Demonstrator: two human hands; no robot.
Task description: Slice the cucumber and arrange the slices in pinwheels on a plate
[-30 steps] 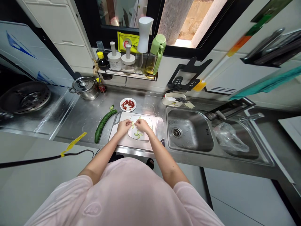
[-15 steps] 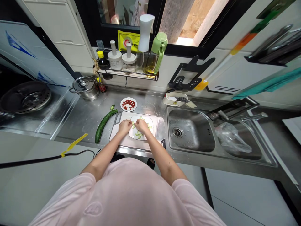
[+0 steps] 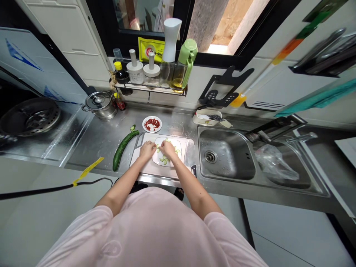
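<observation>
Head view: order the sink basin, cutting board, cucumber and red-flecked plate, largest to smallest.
Sink basin, cutting board, cucumber, red-flecked plate. The board sits nearer the camera, so basin against board stays unsure.

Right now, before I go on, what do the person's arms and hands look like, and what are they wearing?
Both arms are bare below the short sleeves, and the left hand and right hand wear no gloves. The person has on a loose pale pink T-shirt with a faint same-toned mark on its front. No watch or bracelet shows.
</observation>
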